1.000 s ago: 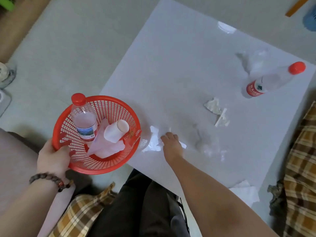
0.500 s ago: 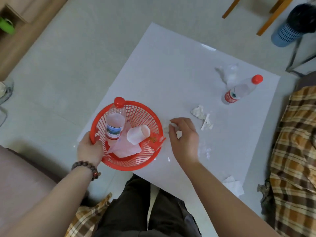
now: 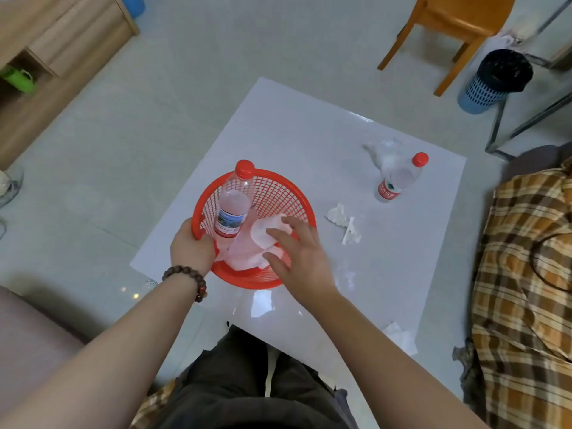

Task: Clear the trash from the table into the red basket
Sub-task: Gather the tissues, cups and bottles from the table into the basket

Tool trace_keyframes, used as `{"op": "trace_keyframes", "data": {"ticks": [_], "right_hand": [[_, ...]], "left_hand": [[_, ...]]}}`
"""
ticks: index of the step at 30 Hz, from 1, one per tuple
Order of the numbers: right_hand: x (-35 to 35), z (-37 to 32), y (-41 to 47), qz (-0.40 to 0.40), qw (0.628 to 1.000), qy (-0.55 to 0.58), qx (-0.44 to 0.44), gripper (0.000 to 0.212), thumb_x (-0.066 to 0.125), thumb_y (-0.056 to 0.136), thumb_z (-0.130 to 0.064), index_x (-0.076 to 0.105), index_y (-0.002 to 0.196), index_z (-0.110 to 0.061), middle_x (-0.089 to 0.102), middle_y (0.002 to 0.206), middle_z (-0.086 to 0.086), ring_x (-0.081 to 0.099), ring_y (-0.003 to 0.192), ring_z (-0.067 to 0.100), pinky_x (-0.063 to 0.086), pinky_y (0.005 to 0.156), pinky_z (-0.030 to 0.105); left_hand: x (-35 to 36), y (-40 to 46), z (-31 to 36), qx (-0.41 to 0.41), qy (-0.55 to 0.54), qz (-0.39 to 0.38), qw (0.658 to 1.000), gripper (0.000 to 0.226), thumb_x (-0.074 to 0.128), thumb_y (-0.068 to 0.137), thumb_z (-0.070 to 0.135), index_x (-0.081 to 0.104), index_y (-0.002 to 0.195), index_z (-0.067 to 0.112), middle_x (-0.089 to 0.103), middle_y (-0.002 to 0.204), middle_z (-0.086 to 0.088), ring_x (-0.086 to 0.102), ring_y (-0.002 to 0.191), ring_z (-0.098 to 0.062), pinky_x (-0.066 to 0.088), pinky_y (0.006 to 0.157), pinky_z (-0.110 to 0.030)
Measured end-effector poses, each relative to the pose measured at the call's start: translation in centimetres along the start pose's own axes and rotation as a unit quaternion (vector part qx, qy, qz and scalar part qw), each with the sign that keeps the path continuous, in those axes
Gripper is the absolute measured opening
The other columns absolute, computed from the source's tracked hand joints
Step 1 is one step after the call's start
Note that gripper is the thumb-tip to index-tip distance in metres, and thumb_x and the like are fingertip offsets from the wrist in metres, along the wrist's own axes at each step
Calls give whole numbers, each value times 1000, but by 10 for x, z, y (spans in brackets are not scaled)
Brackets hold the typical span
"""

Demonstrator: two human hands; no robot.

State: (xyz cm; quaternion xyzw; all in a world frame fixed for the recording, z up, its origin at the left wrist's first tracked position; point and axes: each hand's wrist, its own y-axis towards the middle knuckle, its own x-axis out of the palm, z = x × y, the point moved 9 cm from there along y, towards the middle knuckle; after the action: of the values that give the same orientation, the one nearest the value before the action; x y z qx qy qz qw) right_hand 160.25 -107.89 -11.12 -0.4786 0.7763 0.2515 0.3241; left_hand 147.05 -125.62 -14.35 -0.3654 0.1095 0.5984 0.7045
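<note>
The red basket (image 3: 275, 190) stands on the white table (image 3: 309, 140) near its front left edge. Inside it are a red-capped plastic bottle (image 3: 232, 209), a white paper cup (image 3: 263, 235) and crumpled white tissue (image 3: 247, 258). My left hand (image 3: 192, 247) grips the basket's near left rim. My right hand (image 3: 298, 252) hovers over the basket's right side with fingers spread and nothing in it. On the table lie a second red-capped bottle (image 3: 397, 181), crumpled clear plastic (image 3: 382, 150), torn paper scraps (image 3: 343, 222) and a white tissue (image 3: 399, 337) at the front right edge.
An orange chair (image 3: 448, 29) and a blue bin with a black bag (image 3: 495, 82) stand on the floor beyond the table. A wooden cabinet (image 3: 55, 57) is at the far left. A plaid cloth (image 3: 526, 289) lies to the right.
My right hand lifted from the table and moved left over the basket, opening its fingers; the tissue it gathered now lies in the basket. My left hand shifted the basket onto the table.
</note>
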Motion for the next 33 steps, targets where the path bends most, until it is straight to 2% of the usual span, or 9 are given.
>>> {"op": "trace_keyframes", "data": {"ticks": [2, 4, 8, 14, 18, 21, 25, 30, 33], "right_hand": [[-22, 23, -9, 59, 997, 34, 26, 41, 65, 83, -38, 55, 121, -28, 46, 136, 2, 42, 123, 22, 43, 90, 32], [-34, 63, -22, 84, 993, 14, 77, 49, 66, 82, -43, 51, 126, -29, 42, 140, 4, 39, 128, 25, 43, 97, 36], [-6, 164, -61, -64, 968, -80, 229, 73, 66, 79, -55, 34, 142, -35, 20, 156, 5, 17, 142, 28, 29, 112, 49], [59, 233, -79, -246, 925, -140, 254, 90, 63, 78, -60, 7, 147, -43, -6, 161, 0, -4, 147, 29, 13, 116, 49], [100, 248, -77, -302, 911, -150, 238, 91, 67, 81, -48, 6, 148, -40, -10, 160, 2, -4, 147, 30, 12, 116, 49], [119, 257, -85, -338, 894, -166, 243, 74, 65, 85, -24, 24, 146, -32, 4, 159, 5, 12, 143, 32, 29, 110, 44], [111, 257, -85, -284, 913, -120, 267, 44, 55, 86, -5, 52, 127, -20, 43, 135, 9, 43, 119, 32, 47, 91, 38], [66, 222, -67, -169, 950, 7, 262, 40, 59, 83, -9, 58, 122, -17, 53, 125, 6, 53, 109, 30, 47, 85, 34], [21, 179, -52, -57, 974, 50, 213, 41, 66, 80, -13, 60, 120, -19, 58, 122, 3, 50, 110, 27, 35, 87, 23]], "left_hand": [[-2, -1, -5, -17, 11, 24, 1000, 30, 45, 86, 6, 59, 112, 10, 65, 110, -15, 60, 101, -36, 50, 88, -44], [-4, -3, -14, -34, 17, 41, 998, 29, 45, 87, 7, 59, 113, 9, 65, 113, -16, 59, 103, -37, 48, 88, -44], [-10, -10, -31, -48, 33, 57, 997, 29, 46, 87, 9, 60, 112, 11, 65, 108, -14, 59, 96, -34, 47, 81, -41], [-27, -21, -49, -27, 79, 72, 994, 24, 46, 82, 7, 57, 96, 22, 61, 91, -7, 59, 85, -34, 51, 79, -48], [-40, -19, -63, -7, 122, 92, 988, 28, 48, 81, 9, 61, 103, 19, 65, 96, -10, 59, 87, -32, 45, 76, -39], [-41, -21, -71, -10, 136, 94, 986, 29, 49, 82, 9, 60, 108, 15, 67, 102, -14, 60, 92, -34, 44, 76, -38], [-37, -30, -77, -22, 144, 89, 985, 32, 48, 84, 7, 59, 114, 12, 66, 109, -18, 60, 98, -37, 42, 78, -37], [-27, -32, -64, -13, 142, 67, 988, 32, 46, 84, 6, 58, 113, 12, 66, 110, -18, 60, 97, -38, 46, 82, -44], [-18, -34, -49, -11, 127, 58, 990, 32, 45, 85, 6, 57, 114, 12, 65, 110, -17, 60, 95, -36, 47, 81, -44]]}}
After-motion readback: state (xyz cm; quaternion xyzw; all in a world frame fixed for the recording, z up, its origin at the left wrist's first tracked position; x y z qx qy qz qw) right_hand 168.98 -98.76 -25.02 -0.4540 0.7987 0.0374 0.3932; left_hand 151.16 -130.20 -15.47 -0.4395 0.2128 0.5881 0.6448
